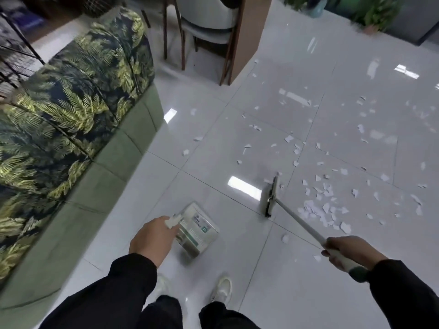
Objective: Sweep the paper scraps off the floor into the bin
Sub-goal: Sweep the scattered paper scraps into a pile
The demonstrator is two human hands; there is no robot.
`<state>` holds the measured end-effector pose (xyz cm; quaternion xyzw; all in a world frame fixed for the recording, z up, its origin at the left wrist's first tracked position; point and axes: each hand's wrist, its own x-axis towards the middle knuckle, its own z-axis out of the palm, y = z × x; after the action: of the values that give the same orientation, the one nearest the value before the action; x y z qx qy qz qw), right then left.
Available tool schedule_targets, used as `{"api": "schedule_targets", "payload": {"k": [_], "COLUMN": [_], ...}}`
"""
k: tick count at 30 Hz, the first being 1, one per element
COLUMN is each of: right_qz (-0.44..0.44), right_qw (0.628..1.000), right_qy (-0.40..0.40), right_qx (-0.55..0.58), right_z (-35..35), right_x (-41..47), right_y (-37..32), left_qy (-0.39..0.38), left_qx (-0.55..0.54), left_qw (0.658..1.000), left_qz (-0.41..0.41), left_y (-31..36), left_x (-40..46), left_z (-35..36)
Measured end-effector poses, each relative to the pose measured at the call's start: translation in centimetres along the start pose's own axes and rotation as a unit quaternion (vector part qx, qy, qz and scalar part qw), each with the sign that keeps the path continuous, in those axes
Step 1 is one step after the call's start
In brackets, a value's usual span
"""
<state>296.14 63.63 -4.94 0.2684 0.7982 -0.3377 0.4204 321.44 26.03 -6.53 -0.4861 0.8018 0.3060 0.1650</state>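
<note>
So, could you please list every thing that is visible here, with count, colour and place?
paper scraps: many, white, scattered on floor at right
broom: one, pale head and grey handle, head on floor beside scraps
dustpan: one, pale with printed label, low at centre
sofa: one, green with leaf print, left
chair: one, pale seat and brown legs, top centre
plants: green, top right
shoes: two, white, bottom centre
left hand: holds dustpan handle
right hand: grips broom handle

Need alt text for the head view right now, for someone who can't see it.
Right hand grips a broom beside white paper scraps strewn across the tiled floor; left hand holds a dustpan by its handle, near a leaf-print sofa.
</note>
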Motion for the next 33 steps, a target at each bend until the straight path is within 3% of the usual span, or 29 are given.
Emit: {"api": "schedule_targets", "payload": {"k": [4,8,12,18,23,33], "right_qz": [-0.028,-0.059,-0.058,-0.044,-0.02,0.035], "right_qw": [0.999,0.993,0.981,0.974,0.985,0.993], "right_qy": [-0.029,-0.093,-0.168,-0.214,-0.165,-0.018], "right_qx": [0.009,0.045,0.076,0.062,0.036,0.116], "right_z": [5.0,15.8,26.8,39.8,41.0,27.1], "right_x": [-1.8,-3.5,-3.9,-2.2,0.0,3.2], "right_y": [-5.5,-13.9,-21.9,-29.7,-31.5,-31.0], "left_qy": [-0.004,0.003,0.007,-0.002,-0.018,-0.045], "left_qx": [-0.033,-0.055,-0.046,0.014,0.072,0.082], "left_qw": [0.999,0.998,0.999,1.0,0.997,0.992], "left_qz": [-0.008,-0.02,-0.011,0.002,0.03,0.084], "left_y": [0.4,-1.4,-3.9,-7.6,-7.9,-3.8], "left_x": [2.8,7.7,12.9,20.7,25.4,31.3], "left_z": [-2.1,-6.4,-10.7,-15.7,-18.3,-19.1]}}
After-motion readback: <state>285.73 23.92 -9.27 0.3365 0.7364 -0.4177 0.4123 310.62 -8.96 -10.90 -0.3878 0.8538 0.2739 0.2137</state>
